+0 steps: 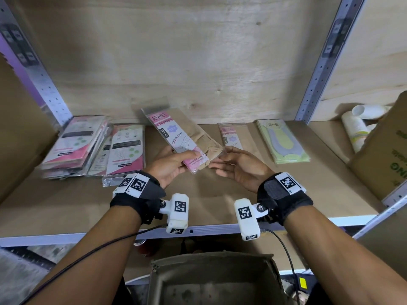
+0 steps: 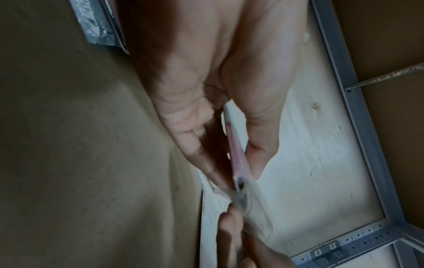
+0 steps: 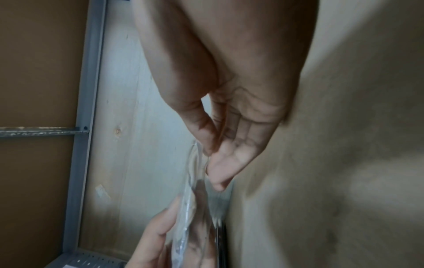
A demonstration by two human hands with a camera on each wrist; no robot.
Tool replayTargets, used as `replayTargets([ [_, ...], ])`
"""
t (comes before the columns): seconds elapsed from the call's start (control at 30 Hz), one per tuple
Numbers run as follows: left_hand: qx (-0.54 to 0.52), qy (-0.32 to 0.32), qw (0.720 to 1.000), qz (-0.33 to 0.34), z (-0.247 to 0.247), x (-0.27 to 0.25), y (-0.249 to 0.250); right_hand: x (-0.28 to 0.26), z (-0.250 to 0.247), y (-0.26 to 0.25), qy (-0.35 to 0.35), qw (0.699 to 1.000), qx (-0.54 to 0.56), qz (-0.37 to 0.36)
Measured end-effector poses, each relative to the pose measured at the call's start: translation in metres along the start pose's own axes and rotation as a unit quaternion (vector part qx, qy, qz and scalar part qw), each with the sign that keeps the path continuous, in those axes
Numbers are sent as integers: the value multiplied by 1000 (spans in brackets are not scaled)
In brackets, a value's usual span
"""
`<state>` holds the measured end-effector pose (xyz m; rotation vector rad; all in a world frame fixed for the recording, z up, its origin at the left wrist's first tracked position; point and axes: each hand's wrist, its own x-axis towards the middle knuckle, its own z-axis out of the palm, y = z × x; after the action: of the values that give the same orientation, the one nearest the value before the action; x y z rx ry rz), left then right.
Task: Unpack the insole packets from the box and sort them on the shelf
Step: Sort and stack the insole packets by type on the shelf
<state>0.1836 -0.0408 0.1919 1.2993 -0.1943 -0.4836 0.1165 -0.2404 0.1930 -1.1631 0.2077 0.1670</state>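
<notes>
My left hand (image 1: 187,159) grips an insole packet (image 1: 176,133) by its lower end, thumb on top. The packet is clear plastic with a pink and white ENE card and beige insoles, and it is held tilted above the shelf (image 1: 220,205). In the left wrist view the packet (image 2: 231,137) sits edge-on between thumb and fingers. My right hand (image 1: 222,158) meets the packet's right corner, and its thumb and fingertips (image 3: 218,174) lightly pinch the clear plastic edge (image 3: 192,208). The open cardboard box (image 1: 211,280) stands below the shelf's front edge; no packets show in it.
Two piles of pink and black packets (image 1: 74,146) (image 1: 125,148) lie at the shelf's left. A pink ENE packet (image 1: 231,135) and a green one (image 1: 284,142) lie flat at the right. Further right are white tubes (image 1: 356,126) and a printed carton (image 1: 383,155). Metal uprights frame the bay.
</notes>
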Motion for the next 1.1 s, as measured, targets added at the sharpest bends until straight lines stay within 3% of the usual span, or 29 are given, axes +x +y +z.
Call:
replayTargets([
  [0.2, 73, 19, 997, -4, -4, 1, -4, -1, 2, -4, 24, 997, 65, 25],
  [0.4, 128, -29, 990, -47, -6, -2, -2, 2, -5, 2, 29, 998, -62, 1],
  [0.6, 164, -70, 981, -83, -3, -7, 1, 5, -13, 5, 37, 993, -108, 7],
  [0.7, 175, -48, 979, -93, -1, -5, -1, 4, -14, 8, 45, 992, -118, 7],
  [0.9, 143, 56, 986, -66, 11, 6, -6, 5, -22, 6, 58, 994, -95, -7],
  [1.1, 132, -24, 990, -51, 31, 16, 3, 6, -42, -15, 106, 987, -117, -38],
])
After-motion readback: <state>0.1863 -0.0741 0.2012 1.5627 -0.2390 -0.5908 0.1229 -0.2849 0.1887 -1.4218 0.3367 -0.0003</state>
